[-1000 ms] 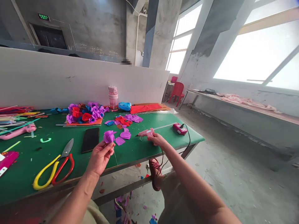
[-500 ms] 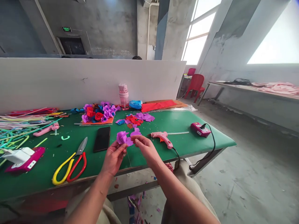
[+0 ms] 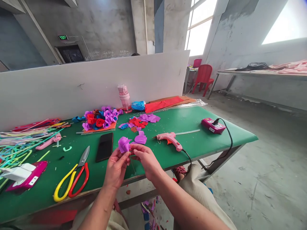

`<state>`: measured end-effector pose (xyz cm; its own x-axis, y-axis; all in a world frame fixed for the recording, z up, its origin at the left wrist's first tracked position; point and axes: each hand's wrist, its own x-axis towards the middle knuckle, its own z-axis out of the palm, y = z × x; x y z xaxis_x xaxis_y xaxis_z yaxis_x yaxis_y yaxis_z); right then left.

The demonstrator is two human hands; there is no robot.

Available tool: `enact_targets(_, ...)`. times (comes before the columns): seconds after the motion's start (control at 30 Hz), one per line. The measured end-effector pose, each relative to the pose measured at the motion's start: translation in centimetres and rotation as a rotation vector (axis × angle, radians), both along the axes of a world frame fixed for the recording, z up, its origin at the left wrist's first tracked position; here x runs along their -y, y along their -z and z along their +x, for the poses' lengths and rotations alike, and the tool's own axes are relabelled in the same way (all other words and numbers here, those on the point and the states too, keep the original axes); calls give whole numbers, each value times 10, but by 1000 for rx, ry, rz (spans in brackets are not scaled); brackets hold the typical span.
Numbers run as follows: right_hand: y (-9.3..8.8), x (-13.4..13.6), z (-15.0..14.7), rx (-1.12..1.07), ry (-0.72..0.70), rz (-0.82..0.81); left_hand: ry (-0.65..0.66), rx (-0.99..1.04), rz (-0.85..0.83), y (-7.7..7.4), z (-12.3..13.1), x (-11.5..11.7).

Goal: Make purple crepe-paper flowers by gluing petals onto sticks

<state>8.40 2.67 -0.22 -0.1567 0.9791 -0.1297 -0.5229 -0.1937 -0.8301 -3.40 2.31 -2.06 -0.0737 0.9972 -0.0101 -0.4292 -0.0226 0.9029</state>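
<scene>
From way over here, my left hand (image 3: 116, 168) pinches a ruffled purple papery flower (image 3: 124, 144), right hand (image 3: 148, 161) curled beside it (can't tell if gripping), so over-squeezing could crumple it.

Purple flower (image 3: 124, 144), clock centre: matt, papery. Tabletop (image 3: 189, 119) around it: smooth green, soft sheen. Three o'clock, glue gun (image 3: 169, 138): smooth pink plastic. Nine, phone (image 3: 105, 147): dark, smooth, glassy. Eight, scissors (image 3: 83, 157): bare metal blades, glossy plastic-looking handles. Twelve, bottle (image 3: 124, 99): translucent pink plastic. One, blue packet (image 3: 138, 105): shiny, wrinkled film. Eleven, far wall (image 3: 105, 22): rough, matt concrete.
</scene>
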Motion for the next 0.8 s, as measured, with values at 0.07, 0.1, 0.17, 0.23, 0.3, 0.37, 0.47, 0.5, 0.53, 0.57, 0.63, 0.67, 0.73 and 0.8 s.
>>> enact_targets(0.07,1,0,-1,0,8,-4,-23,-4,10,0,1,0)
enact_targets(0.1,1,1,-1,9,11,-3,-38,-8,16,0,2,0)
enact_targets(0.17,1,3,-1,44,10,8,-64,-24,29,-1,3,1)
enact_targets(0.23,0,4,-1,86,13,31,-89,-44,44,-2,3,2)
enact_targets(0.3,1,6,-2,128,18,55,-113,-72,61,-3,4,3)
enact_targets(0.37,5,7,-5,172,33,81,-140,-106,75,-2,4,3)
enact_targets(0.47,12,8,-11,294,108,191,-178,-167,96,1,3,2)
enact_targets(0.5,14,7,-12,344,132,242,-191,-187,104,2,2,1)
enact_targets(0.53,15,7,-13,388,150,288,-202,-204,111,3,1,1)
enact_targets(0.57,16,6,-12,421,161,318,-214,-220,117,4,0,0)
enact_targets(0.63,17,4,-10,448,177,324,-247,-252,120,4,-2,0)
enact_targets(0.67,16,3,-8,451,186,314,-265,-273,119,3,-2,-1)
enact_targets(0.73,14,2,-5,460,201,301,-299,-326,123,2,-3,0)
enact_targets(0.8,12,2,-4,497,199,318,-316,-382,144,1,-2,0)
